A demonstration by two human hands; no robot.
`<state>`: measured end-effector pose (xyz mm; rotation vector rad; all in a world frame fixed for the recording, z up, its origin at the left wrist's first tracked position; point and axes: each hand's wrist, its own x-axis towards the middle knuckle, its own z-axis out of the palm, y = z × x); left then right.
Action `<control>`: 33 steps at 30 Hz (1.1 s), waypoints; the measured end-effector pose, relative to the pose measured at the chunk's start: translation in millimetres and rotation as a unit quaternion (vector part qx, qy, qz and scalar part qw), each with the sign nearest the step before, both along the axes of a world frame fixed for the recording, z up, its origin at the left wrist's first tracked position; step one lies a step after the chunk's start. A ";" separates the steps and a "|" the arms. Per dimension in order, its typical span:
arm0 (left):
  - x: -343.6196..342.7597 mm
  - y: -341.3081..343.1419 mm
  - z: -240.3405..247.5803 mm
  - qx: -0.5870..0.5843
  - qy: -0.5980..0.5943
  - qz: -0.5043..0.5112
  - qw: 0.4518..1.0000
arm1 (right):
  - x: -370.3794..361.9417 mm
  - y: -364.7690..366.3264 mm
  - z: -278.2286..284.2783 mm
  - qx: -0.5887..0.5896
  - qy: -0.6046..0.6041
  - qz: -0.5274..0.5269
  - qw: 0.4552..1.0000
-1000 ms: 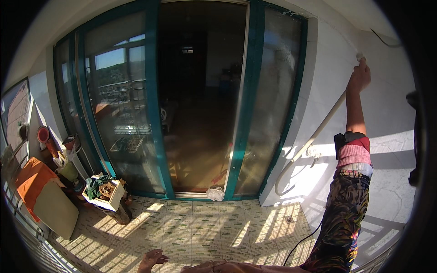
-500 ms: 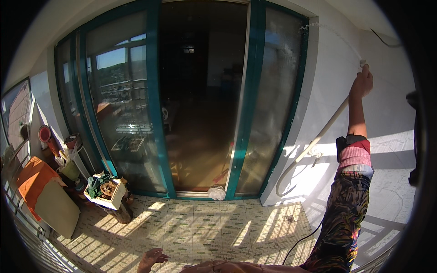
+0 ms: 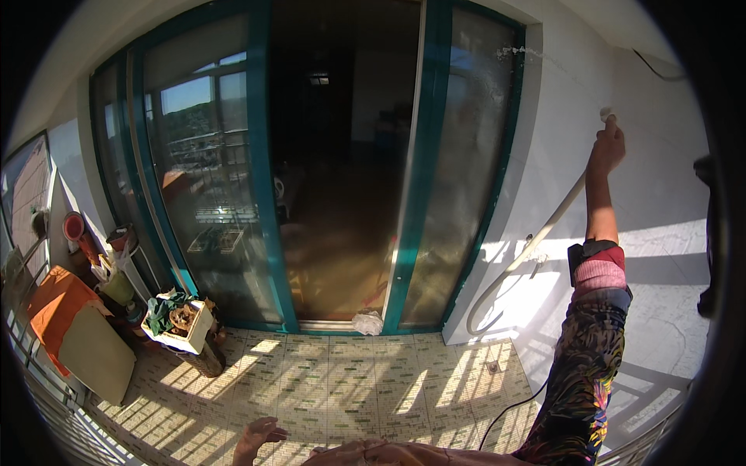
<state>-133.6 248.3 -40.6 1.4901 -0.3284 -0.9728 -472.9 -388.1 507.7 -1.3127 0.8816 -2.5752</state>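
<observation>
High at the right, my raised right hand (image 3: 606, 149) is closed around the end of a pale hose (image 3: 538, 239), which hangs down in a curve along the white wall. A whitish end piece (image 3: 606, 113) sticks out above my fingers. From it a thin arc of water (image 3: 532, 53) flies left toward the top of the right-hand glass pane (image 3: 471, 163), which looks wet and streaked. At the lower edge my left hand (image 3: 260, 435) hovers over the tiled floor, fingers loosely apart and holding nothing.
A sliding door with a green frame (image 3: 265, 155) opens into a dark room. A crumpled white bag (image 3: 367, 323) lies at its sill. Leftward stand a white planter (image 3: 194, 334) and a box under orange cloth (image 3: 58, 299). A wall tap (image 3: 536, 260) and thin black cable (image 3: 509, 408) are rightward.
My right hand has moved slightly left and down with the hose end. The water now lands a little further left on the glass. My left hand has risen slightly.
</observation>
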 end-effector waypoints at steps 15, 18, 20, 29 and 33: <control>-4.3 5.8 -6.4 0.001 -0.017 0.006 1.000 | 13.8 0.1 -15.5 -0.015 0.008 0.077 0.997; -4.9 6.9 -9.8 -0.008 -0.014 0.006 1.000 | 15.0 0.7 -17.3 -0.010 0.017 0.073 0.997; -4.6 7.3 -11.9 -0.012 -0.013 0.006 1.000 | 15.4 0.4 -18.5 0.001 0.018 0.076 0.997; -4.7 10.0 -18.1 -0.019 -0.021 0.015 0.999 | 20.8 6.1 -20.1 0.011 0.033 0.079 0.996; -7.1 11.4 -17.8 -0.024 -0.015 0.017 0.999 | 24.5 15.4 -14.8 -0.025 0.041 0.070 0.996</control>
